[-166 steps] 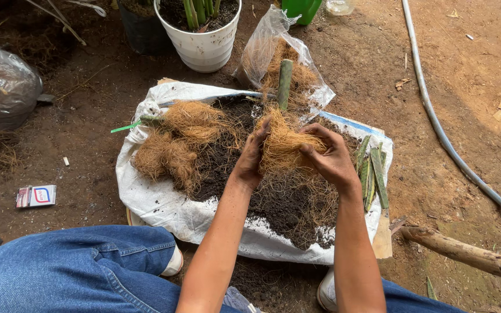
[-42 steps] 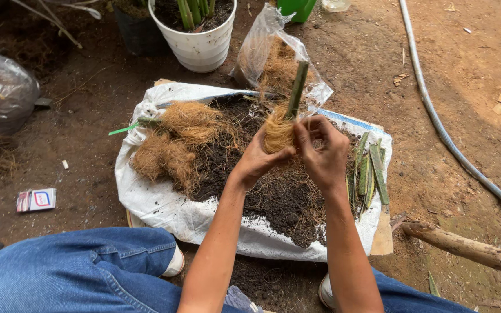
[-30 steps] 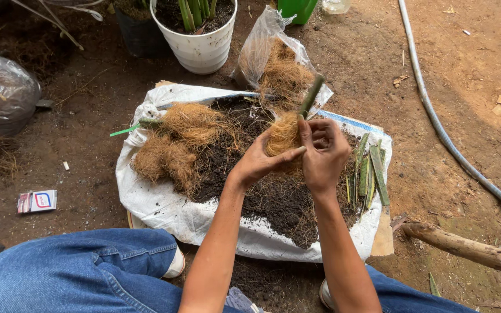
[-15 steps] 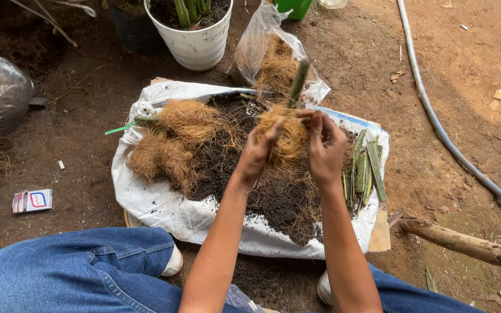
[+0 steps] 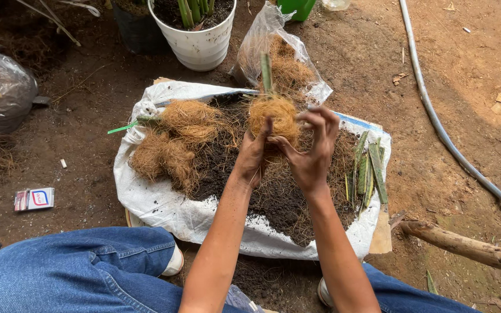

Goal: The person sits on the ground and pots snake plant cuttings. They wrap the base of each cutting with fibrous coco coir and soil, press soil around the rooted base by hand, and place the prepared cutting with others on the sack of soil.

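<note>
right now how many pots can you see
2: a white pot at top centre, and a dark pot just left of it, cut by the frame edge. Others may lie outside.
</note>
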`<state>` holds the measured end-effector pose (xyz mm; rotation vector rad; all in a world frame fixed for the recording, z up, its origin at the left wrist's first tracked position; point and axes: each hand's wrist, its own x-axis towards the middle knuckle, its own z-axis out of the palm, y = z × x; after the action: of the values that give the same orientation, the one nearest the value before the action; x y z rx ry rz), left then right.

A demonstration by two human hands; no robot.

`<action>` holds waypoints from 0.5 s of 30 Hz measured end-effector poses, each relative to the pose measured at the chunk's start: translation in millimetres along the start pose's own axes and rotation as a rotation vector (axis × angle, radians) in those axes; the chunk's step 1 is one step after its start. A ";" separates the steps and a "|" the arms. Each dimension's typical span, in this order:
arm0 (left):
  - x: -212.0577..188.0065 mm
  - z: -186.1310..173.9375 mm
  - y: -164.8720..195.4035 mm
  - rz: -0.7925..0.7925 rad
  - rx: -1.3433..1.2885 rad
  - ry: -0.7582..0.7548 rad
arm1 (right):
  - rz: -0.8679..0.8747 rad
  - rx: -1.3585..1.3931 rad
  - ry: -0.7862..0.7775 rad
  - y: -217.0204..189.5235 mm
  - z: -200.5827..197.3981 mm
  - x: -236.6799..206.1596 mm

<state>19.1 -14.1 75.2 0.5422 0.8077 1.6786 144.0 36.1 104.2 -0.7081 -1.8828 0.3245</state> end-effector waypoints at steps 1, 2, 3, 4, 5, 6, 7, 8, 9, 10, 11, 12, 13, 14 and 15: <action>0.0 1.2 0.7 0.003 0.013 0.033 | -0.029 -0.002 -0.026 2.4 1.4 -3.6; 0.5 1.9 2.1 0.007 0.027 0.067 | -0.058 -0.003 -0.051 5.1 1.4 -6.7; 1.1 2.5 4.1 0.013 0.042 0.100 | -0.090 -0.003 -0.074 7.5 1.8 -8.5; 1.8 2.5 6.8 0.008 -0.010 0.082 | -0.119 0.040 -0.105 9.8 1.1 -9.9; 1.4 2.4 10.2 -0.001 -0.063 0.065 | -0.144 0.080 -0.139 11.1 -0.6 -11.2; 0.0 2.6 12.8 -0.012 -0.119 0.050 | -0.168 0.120 -0.175 12.0 -0.8 -12.1; -1.7 3.1 15.7 -0.047 -0.100 0.098 | -0.154 0.117 -0.185 12.1 -1.0 -12.5; -2.0 3.0 19.8 -0.075 -0.078 0.146 | -0.145 0.118 -0.190 12.1 -0.4 -12.5; -2.6 3.4 23.7 -0.103 -0.056 0.194 | -0.135 0.119 -0.196 11.4 1.0 -12.2; -3.0 4.8 26.1 -0.097 -0.079 0.201 | -0.138 0.096 -0.170 10.4 2.5 -12.4; -3.2 6.4 27.9 -0.094 -0.104 0.209 | -0.139 0.072 -0.146 8.9 3.9 -12.7; -3.1 7.3 29.8 -0.087 -0.127 0.215 | -0.142 0.050 -0.119 8.0 5.2 -12.4; -3.3 8.0 31.5 -0.090 -0.126 0.229 | -0.173 0.074 -0.122 7.1 5.7 -11.9; -3.6 8.1 32.3 -0.096 -0.125 0.244 | -0.202 0.099 -0.125 6.4 5.7 -11.7; -4.1 8.1 32.5 -0.106 -0.126 0.258 | -0.227 0.120 -0.130 5.6 5.1 -11.7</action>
<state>4.9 -20.2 105.1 0.1937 0.8924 1.7080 144.4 33.8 90.4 -0.3962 -2.0258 0.3410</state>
